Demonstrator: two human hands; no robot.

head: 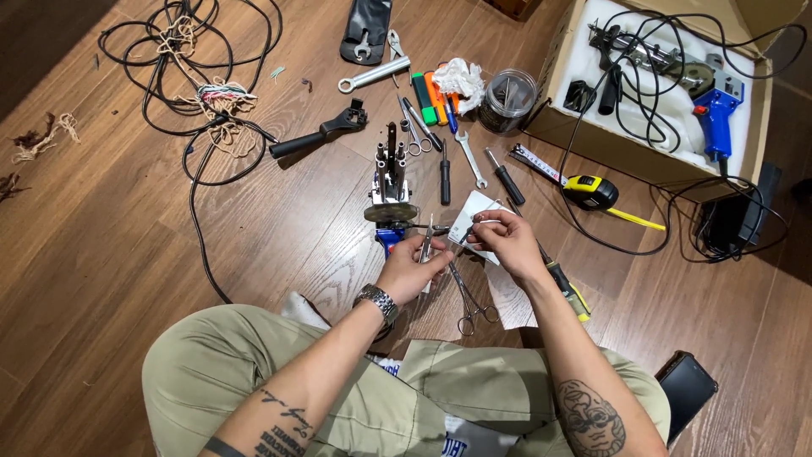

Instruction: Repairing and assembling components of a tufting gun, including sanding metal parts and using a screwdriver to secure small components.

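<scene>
I sit on a wooden floor with my legs crossed. My left hand [412, 269] pinches a slim metal tool [428, 239], tweezers or small pliers, pointing up toward a metal machine head [390, 182] that stands upright with a blue base. My right hand [506, 239] pinches a small metal part against a little clear plastic bag [470, 222]. The two hands are almost touching. Steel forceps [470, 298] lie on the floor just below them. A wristwatch [377, 300] is on my left wrist.
Wrenches [372, 74], screwdrivers [506, 179], scissors and markers are scattered ahead. A yellow tape measure [591, 191] lies right. An open box [668, 93] holds a blue-handled power tool. Black cables [194, 93] and string coil at left. A phone [687, 388] lies near my right knee.
</scene>
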